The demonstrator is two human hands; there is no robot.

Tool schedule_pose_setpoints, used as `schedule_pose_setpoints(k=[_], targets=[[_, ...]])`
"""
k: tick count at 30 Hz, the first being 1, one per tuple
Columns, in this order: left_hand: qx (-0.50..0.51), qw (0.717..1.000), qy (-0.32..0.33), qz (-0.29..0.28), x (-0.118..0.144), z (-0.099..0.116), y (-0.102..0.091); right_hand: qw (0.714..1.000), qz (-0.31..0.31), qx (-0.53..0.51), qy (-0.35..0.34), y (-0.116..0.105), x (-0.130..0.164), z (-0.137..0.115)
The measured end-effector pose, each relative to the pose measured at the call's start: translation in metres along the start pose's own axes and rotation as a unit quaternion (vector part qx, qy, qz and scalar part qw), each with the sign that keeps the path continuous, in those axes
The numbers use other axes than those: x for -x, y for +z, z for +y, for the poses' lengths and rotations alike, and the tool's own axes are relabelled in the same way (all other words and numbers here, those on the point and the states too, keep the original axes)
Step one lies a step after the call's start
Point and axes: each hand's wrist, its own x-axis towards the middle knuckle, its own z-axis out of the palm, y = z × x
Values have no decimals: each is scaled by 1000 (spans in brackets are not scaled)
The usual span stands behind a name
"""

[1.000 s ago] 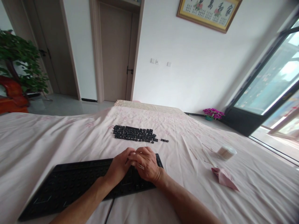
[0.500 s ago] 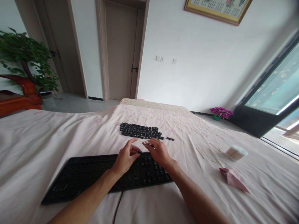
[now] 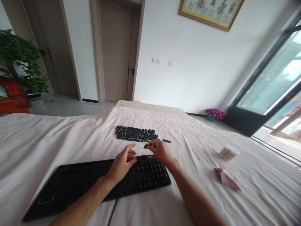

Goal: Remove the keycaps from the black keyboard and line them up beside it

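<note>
A black keyboard lies at a slant on the pink floral cloth, many of its key positions bare on the left and middle, with keys still fitted at the right end. My left hand is over its upper middle edge, fingers curved and apart, with nothing visible in them. Just beyond the keyboard, my right hand pinches a small black keycap between thumb and fingertips. Past the hands, loose black keycaps are laid out in rows, partly hidden by my right hand.
To the right are a clear tub of cotton swabs, loose swabs and a folded pink cloth. The keyboard's cable runs toward me. Doors, a plant and magenta flowers stand beyond.
The view has turned slightly right. The small dark piece at my left fingertips is gone from there, and those fingers have parted. My right hand now shows a black keycap at its fingertips.
</note>
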Motion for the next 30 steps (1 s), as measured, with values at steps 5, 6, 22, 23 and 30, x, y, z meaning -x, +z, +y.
schedule_pose_setpoints(k=[5,6,22,23,30], targets=[[-45,999,20,-13,0,0,1,974,54,163,151,-37,-10,56],[-49,998,25,-13,0,0,1,967,51,189,163,-41,-9,66],[-79,995,54,-34,1,1,1,957,42,213,191,-32,-1,115],[-80,995,54,-35,1,1,1,958,44,210,190,-31,-1,116],[-86,994,59,-34,1,2,0,958,88,199,188,-30,1,108]])
